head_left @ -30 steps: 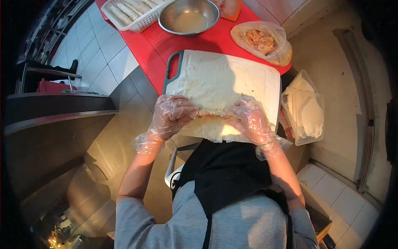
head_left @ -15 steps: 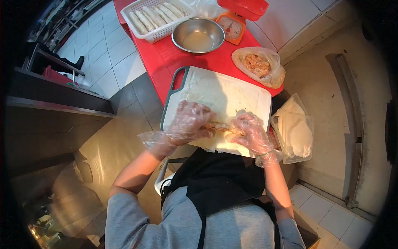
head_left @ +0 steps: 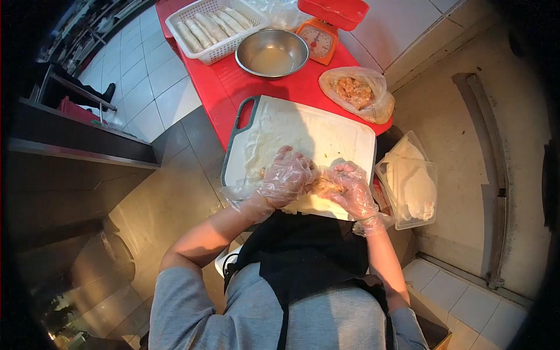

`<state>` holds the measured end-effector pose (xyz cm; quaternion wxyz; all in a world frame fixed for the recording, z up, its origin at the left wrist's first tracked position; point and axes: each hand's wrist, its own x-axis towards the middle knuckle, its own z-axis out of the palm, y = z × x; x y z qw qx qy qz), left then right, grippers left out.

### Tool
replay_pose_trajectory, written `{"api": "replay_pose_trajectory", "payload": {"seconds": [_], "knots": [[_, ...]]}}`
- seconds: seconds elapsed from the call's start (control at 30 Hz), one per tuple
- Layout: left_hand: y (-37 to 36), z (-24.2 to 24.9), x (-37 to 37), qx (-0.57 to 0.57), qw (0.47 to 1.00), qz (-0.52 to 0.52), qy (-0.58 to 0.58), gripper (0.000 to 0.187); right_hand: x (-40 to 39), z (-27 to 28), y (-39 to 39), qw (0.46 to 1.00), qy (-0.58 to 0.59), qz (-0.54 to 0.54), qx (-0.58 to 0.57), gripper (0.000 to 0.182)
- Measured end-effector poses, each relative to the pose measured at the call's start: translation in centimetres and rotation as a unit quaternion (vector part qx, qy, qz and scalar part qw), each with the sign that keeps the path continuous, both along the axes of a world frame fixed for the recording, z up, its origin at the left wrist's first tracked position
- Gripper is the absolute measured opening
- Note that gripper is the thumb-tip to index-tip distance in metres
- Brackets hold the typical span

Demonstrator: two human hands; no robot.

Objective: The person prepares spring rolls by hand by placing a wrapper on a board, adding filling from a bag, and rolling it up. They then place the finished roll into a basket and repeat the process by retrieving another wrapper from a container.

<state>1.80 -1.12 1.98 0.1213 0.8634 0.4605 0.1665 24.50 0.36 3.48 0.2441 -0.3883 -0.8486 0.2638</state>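
Observation:
On the white cutting board (head_left: 344,131) lies a pale, thin wrapper sheet (head_left: 274,131), with a strip of chunky orange-brown filling (head_left: 328,188) along its near side. My left hand (head_left: 287,179), in a clear plastic glove, is closed over the strip with fingers bunched; a bit of filling shows past its left side. Close beside it, my gloved right hand (head_left: 349,188) is closed around the strip's right end. The fingers cover much of the filling.
Behind the board on the red table (head_left: 213,87) stand a white basket (head_left: 213,53) of pale rolls, a steel bowl (head_left: 272,69) with cloudy liquid, an orange scale (head_left: 318,44) and a bag of filling (head_left: 356,93). A plastic tub (head_left: 417,220) of wrappers sits at right.
My left hand has moved right along the filling, close to my right hand, and its fingers have turned inward. The right hand stays near the strip's right end. The view has shifted slightly.

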Motion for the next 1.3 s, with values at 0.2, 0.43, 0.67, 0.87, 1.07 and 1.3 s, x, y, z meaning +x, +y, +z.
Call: {"api": "replay_pose_trajectory", "payload": {"seconds": [0.2, 0.43, 0.67, 0.87, 1.07, 1.3], "knots": [[0.0, 0.5, 0.8, 0.005, 1.000, 0.025, -0.016, 0.044, 1.0, 0.1, -0.1, 0.999, 0.001, -0.020, 0.030, 0.050], [0.3, -1.0, 3.7, -0.002, 1.000, -0.028, 0.008, 0.044, 2.5, 0.5, -0.4, 1.000, 0.021, -0.016, -0.006, 0.044], [0.1, -1.1, 3.9, 0.036, 0.999, -0.013, 0.024, 0.038, 3.6, -0.5, -0.4, 1.000, -0.010, -0.006, 0.005, 0.045], [-0.7, 0.0, -2.1, 0.048, 0.998, 0.031, -0.018, 0.043, 5.8, 0.3, -0.8, 0.998, -0.022, -0.059, 0.004, 0.051], [-1.4, 0.1, -9.9, 0.043, 0.998, 0.031, -0.044, 0.050, 6.0, 0.7, -1.3, 0.994, -0.051, -0.093, -0.032, 0.050], [-2.0, -0.6, -11.3, 0.009, 0.991, 0.045, -0.124, 0.055, 3.0, 4.1, -2.2, 1.000, -0.010, -0.020, -0.001, 0.045]]}}
